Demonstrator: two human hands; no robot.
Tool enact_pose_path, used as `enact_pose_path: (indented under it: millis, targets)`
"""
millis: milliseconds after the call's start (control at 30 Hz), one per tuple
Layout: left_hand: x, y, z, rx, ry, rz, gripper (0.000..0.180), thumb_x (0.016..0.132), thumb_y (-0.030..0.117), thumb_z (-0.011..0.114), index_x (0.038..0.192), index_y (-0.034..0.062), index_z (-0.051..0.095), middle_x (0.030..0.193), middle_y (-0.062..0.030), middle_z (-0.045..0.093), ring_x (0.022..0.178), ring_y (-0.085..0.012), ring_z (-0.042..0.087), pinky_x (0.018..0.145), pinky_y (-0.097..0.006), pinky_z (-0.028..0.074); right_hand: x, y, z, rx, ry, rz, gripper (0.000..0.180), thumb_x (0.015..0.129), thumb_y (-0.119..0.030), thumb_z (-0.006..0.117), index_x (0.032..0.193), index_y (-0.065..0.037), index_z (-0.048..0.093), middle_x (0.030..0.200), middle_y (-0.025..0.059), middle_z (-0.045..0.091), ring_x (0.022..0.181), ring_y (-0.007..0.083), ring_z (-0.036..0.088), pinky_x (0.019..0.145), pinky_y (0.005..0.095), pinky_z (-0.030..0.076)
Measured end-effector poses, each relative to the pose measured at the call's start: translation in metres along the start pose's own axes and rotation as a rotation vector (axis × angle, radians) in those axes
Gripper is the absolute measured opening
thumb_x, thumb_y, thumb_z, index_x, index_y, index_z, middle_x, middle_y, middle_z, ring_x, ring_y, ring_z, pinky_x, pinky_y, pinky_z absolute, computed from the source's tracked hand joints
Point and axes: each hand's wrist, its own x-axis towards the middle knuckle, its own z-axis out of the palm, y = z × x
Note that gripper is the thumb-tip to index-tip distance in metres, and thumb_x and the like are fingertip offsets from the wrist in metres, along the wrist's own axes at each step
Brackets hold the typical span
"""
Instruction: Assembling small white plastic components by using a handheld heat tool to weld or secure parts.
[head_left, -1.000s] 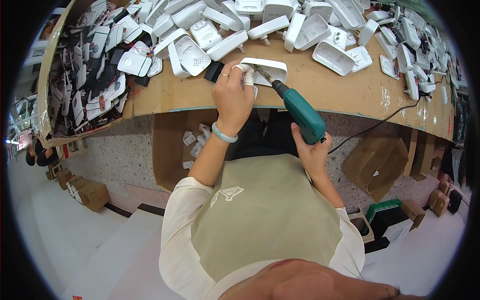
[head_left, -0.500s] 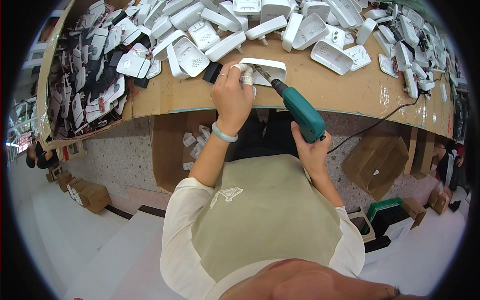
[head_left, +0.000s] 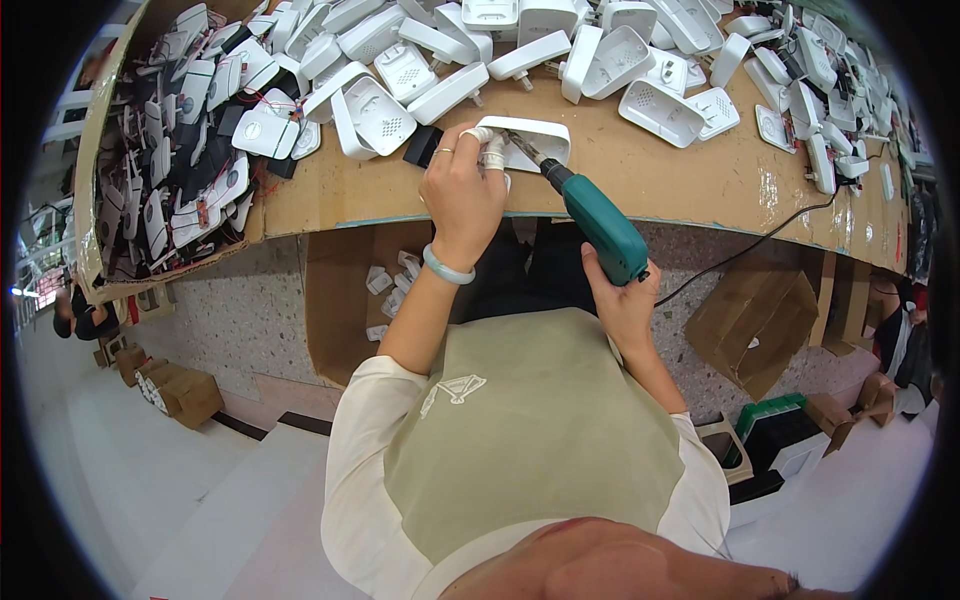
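Two hands at work on one white plastic housing (head_left: 527, 140), which lies at the near edge of the brown cardboard-covered bench (head_left: 690, 180).

Left hand (head_left: 462, 195): closed down over the housing's left end, fingers curled on it, fingertips taped white; pale bangle (head_left: 447, 268) at the wrist.

Right hand (head_left: 622, 300): wrapped around the grip of a teal electric screwdriver (head_left: 598, 222), whose bit angles up and left into the housing. Black cord (head_left: 760, 245) runs from the tool to the right across the bench front.

Change against the earlier frames: little. Both hands keep the same grips and the housing sits at the same spot; the bit remains set into it. The small black piece (head_left: 422, 147) beside the left hand lies as it did half a second ago.

Surroundings: heap of white housings (head_left: 520, 50) along the far side of the bench; a mixed pile of white and black parts (head_left: 190, 150) at the left end; cardboard boxes (head_left: 750, 315) below.

Hard to make out: the bit tip and the point it meets are masked by the left fingers. Right-hand fingers are hidden behind the tool's grip. Items at the bench's right end shrink and bend toward the rim.
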Motion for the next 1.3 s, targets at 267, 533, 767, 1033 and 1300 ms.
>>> enact_pose_path:
  millis: [267, 533, 767, 1033, 1300]
  targets:
    - [0.000, 0.001, 0.000, 0.010, -0.001, 0.008, 0.014, 0.080, 0.001, 0.069, 0.094, -0.0006, 0.067, 0.107, -0.0141, 0.070, 0.086, -0.0370, 0.067, 0.074, -0.044, 0.054, -0.006, -0.002, -0.004, 0.035, 0.007, 0.036, 0.018, 0.086, 0.002, 0.072, 0.104, 0.002, 0.067, 0.087, 0.0076, 0.067, 0.074, 0.0110, 0.060, 0.071, 0.0254, 0.050]
    - [0.002, 0.001, -0.001, 0.023, -0.016, 0.000, 0.014, 0.080, 0.001, 0.070, 0.093, -0.0006, 0.068, 0.107, -0.0143, 0.070, 0.086, -0.0364, 0.067, 0.074, -0.043, 0.054, -0.029, -0.002, -0.024, 0.063, 0.188, -0.016, 0.013, 0.084, 0.001, 0.077, 0.095, 0.002, 0.071, 0.082, 0.0041, 0.069, 0.072, 0.0093, 0.061, 0.067, 0.0247, 0.048]
    - [0.003, 0.003, -0.002, 0.024, -0.037, -0.015, 0.014, 0.080, 0.001, 0.068, 0.094, -0.0005, 0.066, 0.101, -0.0152, 0.069, 0.081, -0.0360, 0.067, 0.071, -0.044, 0.053, -0.032, 0.000, -0.031, 0.120, 0.244, 0.039, 0.016, 0.084, -0.001, 0.080, 0.096, 0.001, 0.071, 0.085, 0.0018, 0.070, 0.074, 0.0080, 0.062, 0.069, 0.0236, 0.049]
    - [0.005, 0.004, -0.009, -0.026, -0.092, -0.021, 0.013, 0.081, 0.000, 0.067, 0.094, -0.0005, 0.066, 0.091, -0.0172, 0.067, 0.077, -0.0357, 0.065, 0.067, -0.044, 0.051, -0.033, -0.005, -0.032, 0.176, 0.298, 0.070, 0.019, 0.085, -0.002, 0.081, 0.100, 0.000, 0.069, 0.090, 0.0025, 0.070, 0.078, 0.0088, 0.063, 0.072, 0.0249, 0.052]
    - [-0.004, 0.008, -0.034, -0.245, -0.026, -0.148, 0.011, 0.093, 0.002, 0.068, 0.101, -0.0053, 0.070, 0.094, -0.0094, 0.072, 0.078, -0.0124, 0.069, 0.060, -0.027, 0.057, -0.034, -0.001, -0.036, 0.160, 0.296, 0.044, 0.040, 0.085, 0.003, 0.079, 0.122, 0.001, 0.064, 0.110, 0.0076, 0.069, 0.090, 0.0109, 0.064, 0.079, 0.0253, 0.054]
